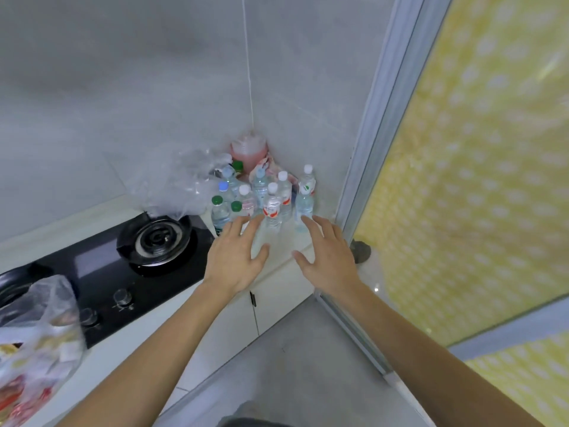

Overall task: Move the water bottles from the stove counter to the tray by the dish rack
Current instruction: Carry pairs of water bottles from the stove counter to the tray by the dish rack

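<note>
Here my left hand (235,257) reaches over the white counter (277,241) with its fingers spread and straight, holding nothing; its fingertips lie just in front of the nearest clear plastic water bottle with a white cap and red-and-white label (272,208), and I cannot tell whether they touch it. My right hand (328,257) is beside it on the right, also spread flat and holding nothing, its fingertips near the base of the tall clear bottle with a white cap and green-marked label (304,195) at the right end of the group.

The cluster of small clear plastic water bottles (255,195) stands upright in the far corner of the counter, where the two grey tiled walls (154,87) meet. Some have white caps, some pale blue, some green. Behind them, right in the corner, sits a large jug of pink liquid (248,149). To the left of the bottles lies a crumpled clear plastic bag (184,183).

Further left is the black glass gas stove (107,272), with a round burner (157,238) at its far right and two knobs (123,297) along its near edge. At the near left a thin plastic bag holding coloured packets (34,349) rests on the counter. On the right stands a pale metal-framed door with a yellow, white-dotted panel (477,211).
</note>
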Available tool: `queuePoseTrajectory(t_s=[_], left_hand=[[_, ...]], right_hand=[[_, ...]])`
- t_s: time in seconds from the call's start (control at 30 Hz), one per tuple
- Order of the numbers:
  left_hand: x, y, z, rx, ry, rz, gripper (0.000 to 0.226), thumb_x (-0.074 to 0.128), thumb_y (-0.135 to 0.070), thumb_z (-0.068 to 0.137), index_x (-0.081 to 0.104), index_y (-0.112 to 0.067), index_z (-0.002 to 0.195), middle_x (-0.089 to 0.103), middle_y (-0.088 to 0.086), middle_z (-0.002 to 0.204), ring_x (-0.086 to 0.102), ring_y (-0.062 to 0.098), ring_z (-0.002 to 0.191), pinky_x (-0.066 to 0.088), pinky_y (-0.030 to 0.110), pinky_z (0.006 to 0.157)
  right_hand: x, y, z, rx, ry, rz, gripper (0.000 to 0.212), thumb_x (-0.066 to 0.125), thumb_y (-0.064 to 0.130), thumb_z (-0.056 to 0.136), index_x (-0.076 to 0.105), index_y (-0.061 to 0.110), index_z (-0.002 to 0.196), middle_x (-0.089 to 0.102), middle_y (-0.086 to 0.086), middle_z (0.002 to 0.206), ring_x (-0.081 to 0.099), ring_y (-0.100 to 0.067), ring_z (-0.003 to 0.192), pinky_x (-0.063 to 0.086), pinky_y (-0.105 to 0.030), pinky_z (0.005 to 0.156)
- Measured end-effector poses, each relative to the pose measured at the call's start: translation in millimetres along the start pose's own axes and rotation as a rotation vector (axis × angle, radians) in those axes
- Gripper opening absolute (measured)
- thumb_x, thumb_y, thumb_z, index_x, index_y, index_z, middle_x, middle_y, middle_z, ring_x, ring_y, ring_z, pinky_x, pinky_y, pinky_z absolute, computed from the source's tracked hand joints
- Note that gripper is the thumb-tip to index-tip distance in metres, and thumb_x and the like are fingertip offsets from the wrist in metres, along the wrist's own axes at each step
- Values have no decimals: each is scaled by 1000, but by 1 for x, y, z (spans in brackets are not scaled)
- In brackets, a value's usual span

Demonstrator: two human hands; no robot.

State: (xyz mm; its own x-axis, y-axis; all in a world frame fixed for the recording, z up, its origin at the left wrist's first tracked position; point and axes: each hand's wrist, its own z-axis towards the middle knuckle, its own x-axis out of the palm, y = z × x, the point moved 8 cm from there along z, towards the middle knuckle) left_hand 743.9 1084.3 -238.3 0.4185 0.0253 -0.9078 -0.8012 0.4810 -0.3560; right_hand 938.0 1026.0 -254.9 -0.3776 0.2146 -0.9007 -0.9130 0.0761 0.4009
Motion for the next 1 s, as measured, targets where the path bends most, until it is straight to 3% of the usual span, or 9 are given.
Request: queuePoseTrajectory(t_s=[0.13, 0.27, 0.37, 0.57, 0.7, 0.87, 1.0], left_hand=[[31, 9, 71, -34, 20, -60, 62, 57, -44, 102, 41, -27, 159, 52, 4, 147, 51, 29, 136, 55, 45, 93], [74, 26, 145, -78, 72, -126, 65, 50, -50, 102, 37, -29, 161, 49, 4, 152, 48, 30, 140, 55, 47, 96], [108, 44, 194, -142, 135, -162, 65, 57, -41, 104, 34, -29, 164, 42, 6, 162, 46, 32, 145, 53, 49, 101], [160, 73, 246, -170, 249, -189, 68, 58, -34, 104, 30, -28, 166, 41, 9, 162, 46, 38, 143, 48, 53, 108], [174, 75, 251, -179, 237, -210, 50, 54, -32, 107, 41, -22, 155, 56, 10, 142, 59, 38, 126, 51, 47, 91], [179, 73, 250, -213, 164, -242, 34, 55, -37, 108, 51, -18, 136, 65, 8, 126, 65, 37, 109, 43, 38, 75], [175, 69, 237, -275, 104, -268, 32, 62, -37, 105, 55, -11, 122, 66, 9, 113, 65, 37, 98, 39, 37, 69]], right_hand=[[17, -32, 67, -7, 50, -25, 76, 66, 47, 97, 35, 23, 162, 39, -7, 163, 39, -35, 145, 43, -52, 115], [37, -65, 140, 9, 111, -28, 74, 65, 45, 99, 33, 23, 162, 37, -6, 163, 41, -35, 142, 44, -51, 115], [54, -87, 189, 38, 158, -16, 70, 67, 40, 99, 36, 22, 159, 40, -6, 161, 43, -36, 141, 43, -52, 115], [97, -115, 253, 90, 315, 66, 65, 65, 37, 102, 36, 22, 159, 45, -8, 159, 46, -36, 141, 38, -48, 118], [128, -127, 266, 109, 396, 162, 52, 65, 37, 103, 44, 25, 149, 59, -6, 148, 56, -31, 134, 44, -43, 110], [135, -141, 277, 105, 375, 389, 32, 72, 33, 100, 59, 20, 125, 67, 2, 115, 63, -22, 103, 43, -31, 88], [135, -149, 275, 66, 362, 501, 23, 71, 34, 100, 64, 21, 118, 71, 3, 110, 66, -21, 100, 53, -39, 90]])
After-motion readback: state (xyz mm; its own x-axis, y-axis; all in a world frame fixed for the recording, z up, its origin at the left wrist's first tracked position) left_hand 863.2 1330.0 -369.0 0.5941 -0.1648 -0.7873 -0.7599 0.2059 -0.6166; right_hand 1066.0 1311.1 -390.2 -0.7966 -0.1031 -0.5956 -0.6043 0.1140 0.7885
